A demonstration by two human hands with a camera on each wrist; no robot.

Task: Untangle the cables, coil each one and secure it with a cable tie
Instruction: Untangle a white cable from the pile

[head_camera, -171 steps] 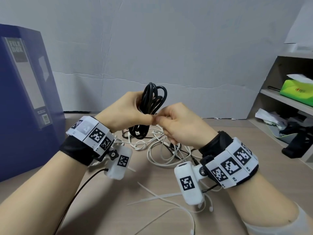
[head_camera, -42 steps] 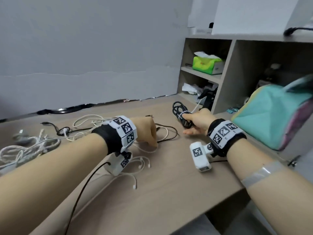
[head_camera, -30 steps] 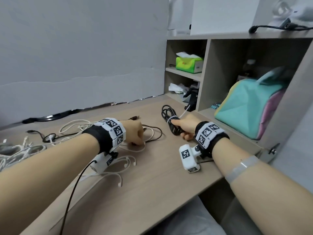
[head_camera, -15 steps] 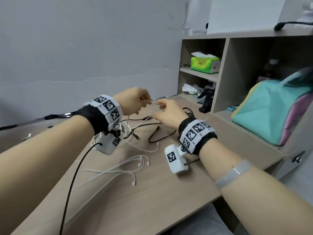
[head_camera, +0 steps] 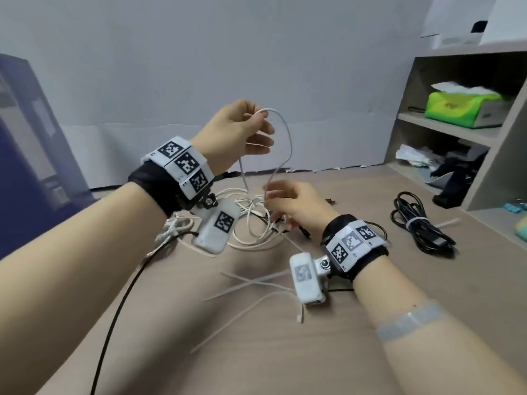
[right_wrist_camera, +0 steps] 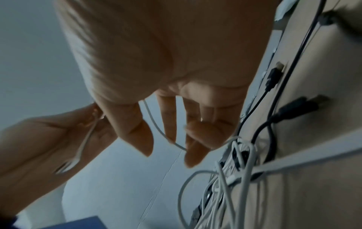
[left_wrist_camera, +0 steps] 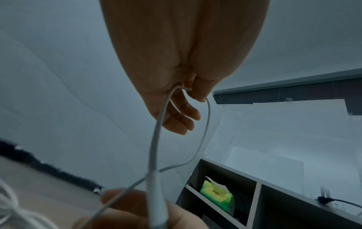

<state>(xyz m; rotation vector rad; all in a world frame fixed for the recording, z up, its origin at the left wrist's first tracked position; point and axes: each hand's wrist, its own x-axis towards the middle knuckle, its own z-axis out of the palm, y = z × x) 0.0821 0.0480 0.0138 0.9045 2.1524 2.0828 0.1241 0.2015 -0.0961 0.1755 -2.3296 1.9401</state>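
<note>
My left hand (head_camera: 261, 121) is raised above the desk and pinches a thin white cable (head_camera: 288, 143) between thumb and forefinger (left_wrist_camera: 197, 93). The cable arcs over and drops to my right hand (head_camera: 273, 201), which hovers lower, just above a tangle of white cables (head_camera: 251, 223). In the right wrist view the white cable (right_wrist_camera: 154, 124) passes between the thumb and the loosely spread fingers (right_wrist_camera: 194, 148) without being pinched. A black cable coil (head_camera: 416, 220), bound with a white tie, lies at the right. Loose white cable ties (head_camera: 256, 283) lie near the front.
A blue file box (head_camera: 34, 143) stands at the left. Shelves (head_camera: 445, 129) at the right hold a green tissue box (head_camera: 462, 109) and dark clutter. Black USB plugs (right_wrist_camera: 299, 106) lie beside the white tangle (right_wrist_camera: 235, 162). The wall is close behind.
The right hand set the tied black coil down near the shelves and came back to the tangle. Since half a second ago the left hand has lifted the white cable and the right hand has dropped lower.
</note>
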